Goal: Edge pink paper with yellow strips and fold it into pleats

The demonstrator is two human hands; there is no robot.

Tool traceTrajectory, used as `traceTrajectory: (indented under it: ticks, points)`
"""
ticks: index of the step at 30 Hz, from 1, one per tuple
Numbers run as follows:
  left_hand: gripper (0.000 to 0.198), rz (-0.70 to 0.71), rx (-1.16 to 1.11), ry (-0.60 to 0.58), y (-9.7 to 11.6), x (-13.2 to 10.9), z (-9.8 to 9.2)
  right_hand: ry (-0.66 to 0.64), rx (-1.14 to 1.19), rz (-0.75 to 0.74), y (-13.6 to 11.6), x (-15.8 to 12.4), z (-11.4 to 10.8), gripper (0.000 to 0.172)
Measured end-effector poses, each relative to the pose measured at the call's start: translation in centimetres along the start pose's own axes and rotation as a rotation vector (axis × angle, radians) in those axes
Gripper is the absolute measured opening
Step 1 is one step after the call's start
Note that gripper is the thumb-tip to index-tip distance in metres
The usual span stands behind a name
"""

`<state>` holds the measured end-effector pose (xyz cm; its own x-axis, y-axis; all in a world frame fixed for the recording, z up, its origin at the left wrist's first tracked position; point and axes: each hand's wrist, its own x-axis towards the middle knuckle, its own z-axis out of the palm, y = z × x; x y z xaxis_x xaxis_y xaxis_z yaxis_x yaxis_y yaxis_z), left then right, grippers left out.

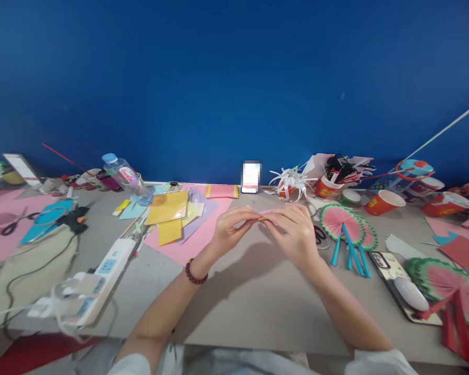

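Your L hand point(232, 227) and R hand point(296, 233) meet at the fingertips above the gray tabletop point(254, 307). Both pinch the small orange pc point(261, 219) btwn thumb + fingers; it sits at the tips, mostly covered, shape unclear.

The orange piece point(261, 219) between both hands point(295, 232) is mostly hidden
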<state>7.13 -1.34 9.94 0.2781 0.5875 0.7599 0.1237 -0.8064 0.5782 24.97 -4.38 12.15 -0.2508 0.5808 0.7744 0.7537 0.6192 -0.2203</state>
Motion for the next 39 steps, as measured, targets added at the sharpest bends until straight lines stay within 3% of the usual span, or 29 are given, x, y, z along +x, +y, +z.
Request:
traceTrajectory:
  ticks: [11,17,29,39]
  points:
    - [0.013,0.004,0.020,0.005,0.22,-0.03,0.06,-0.018,0.091,0.083,-0.06,-0.05,0.07,0.013]
    - [0.013,-0.018,0.018,-0.017,0.33,0.11,-0.08,-0.007,0.091,0.059,-0.11,-0.04,0.00,0.013]
    - [0.008,0.074,0.054,0.013,0.37,0.08,-0.08,-0.053,0.166,0.008,0.10,0.06,0.12,0.014]
    - [0.009,-0.019,-0.064,-0.038,-0.23,0.39,-0.53,-0.044,0.177,-0.007,0.03,0.10,-0.01,0.016]
